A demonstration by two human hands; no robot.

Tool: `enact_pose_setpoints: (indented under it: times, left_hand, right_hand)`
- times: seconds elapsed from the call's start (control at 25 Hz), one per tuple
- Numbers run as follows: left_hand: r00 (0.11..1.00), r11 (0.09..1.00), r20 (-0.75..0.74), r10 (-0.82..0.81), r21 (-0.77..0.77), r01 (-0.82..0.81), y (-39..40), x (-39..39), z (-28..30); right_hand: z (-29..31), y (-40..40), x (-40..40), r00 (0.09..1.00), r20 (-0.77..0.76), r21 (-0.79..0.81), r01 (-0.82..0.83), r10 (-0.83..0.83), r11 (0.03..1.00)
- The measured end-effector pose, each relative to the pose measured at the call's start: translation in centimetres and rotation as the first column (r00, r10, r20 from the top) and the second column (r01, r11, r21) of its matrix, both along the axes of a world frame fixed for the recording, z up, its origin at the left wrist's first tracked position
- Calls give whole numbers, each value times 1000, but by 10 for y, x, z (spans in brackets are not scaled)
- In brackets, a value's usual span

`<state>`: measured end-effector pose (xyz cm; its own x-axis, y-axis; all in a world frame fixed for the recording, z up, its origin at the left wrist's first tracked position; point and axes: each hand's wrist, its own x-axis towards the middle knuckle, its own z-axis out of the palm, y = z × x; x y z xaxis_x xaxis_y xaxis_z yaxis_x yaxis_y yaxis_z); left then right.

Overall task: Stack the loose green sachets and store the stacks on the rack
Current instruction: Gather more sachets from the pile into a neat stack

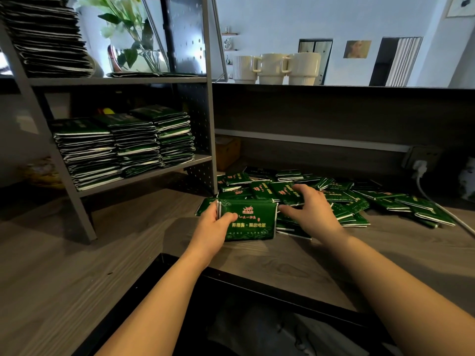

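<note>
On the wooden bench point(257, 263), just below the grey rack point(205, 104): left hand point(214, 227) gripping a small stack of green sachets point(253, 222), thumb curled over its printed top, fingers point(212, 207) wrapped round its left edge. Right hand point(312, 213) just beside that stack's right edge, fingers point(304, 190) spread and bent over one sachet at the near side of the loose pile point(359, 199), touching it; firm grasp or not, cannot tell. Beyond and to the right of the right fingers, more loose sachets scattered across the bench. Up and to the left of the left fingers, three tall stored stacks point(123, 145) side by side on the rack's lower shelf; another dark stack point(48, 37) on the shelf above. Three cream mugs point(277, 68) on the ledge behind.
</note>
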<state>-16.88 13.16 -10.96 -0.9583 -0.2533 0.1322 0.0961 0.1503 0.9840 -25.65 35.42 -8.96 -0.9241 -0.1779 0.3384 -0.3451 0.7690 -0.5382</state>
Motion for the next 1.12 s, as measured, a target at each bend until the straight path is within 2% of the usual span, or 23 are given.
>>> enact_pose_setpoints:
  times: [0.08,0.16,0.24,0.32,0.4,0.48,0.6,0.68,0.72,0.84,0.88,0.92,0.96,1.04,1.12]
  left_hand:
    - [998,998,22,-52,-24,53,-1,-1,-2]
    - [995,993,46,-93,-71,96,0,-1,-3]
    - [990,987,70,-121,-95,127,-1,-3,-5]
    - [986,985,79,-149,-79,155,-1,-4,-4]
    - [984,984,86,-154,-81,161,0,-2,-2]
    - [983,983,80,-165,-69,171,1,-1,0]
    - [984,984,53,-172,-47,174,3,3,4]
    - [985,985,53,-167,-44,169,5,4,4]
    - [986,986,58,-157,-49,160,5,4,5]
    - [988,988,68,-139,-56,143,5,4,4]
    - [989,988,65,-133,-64,137,5,5,5]
    - [989,988,59,-139,-65,143,6,4,5]
    - [989,988,56,-139,-66,143,6,4,4]
    - [988,986,49,-148,-64,151,6,4,4]
    - [985,985,58,-160,-61,163,5,5,5]
  right_hand:
    - [-7,-3,-9,999,-6,99,48,-47,994]
    - [-13,-4,-13,991,-97,162,111,-96,981]
    - [-14,-3,-10,980,-162,152,139,-114,979]
    - [-9,1,-3,986,-131,-50,97,-103,994]
    - [-1,6,11,996,-60,-365,42,-69,930]
    - [7,13,27,999,13,-649,46,-49,760]
    - [0,28,38,980,199,-913,185,2,363]
    - [-3,33,44,955,230,-973,222,184,67]
    - [-1,35,47,942,211,-973,228,259,-37]
    - [9,40,55,938,151,-961,212,312,-174]
    - [10,42,56,932,124,-964,194,341,-181]
    - [10,42,57,916,110,-973,179,387,-146]
    - [9,39,58,894,126,-985,166,430,-56]
    - [-1,29,58,860,234,-967,155,454,204]
    - [-11,20,57,886,271,-874,62,377,482]
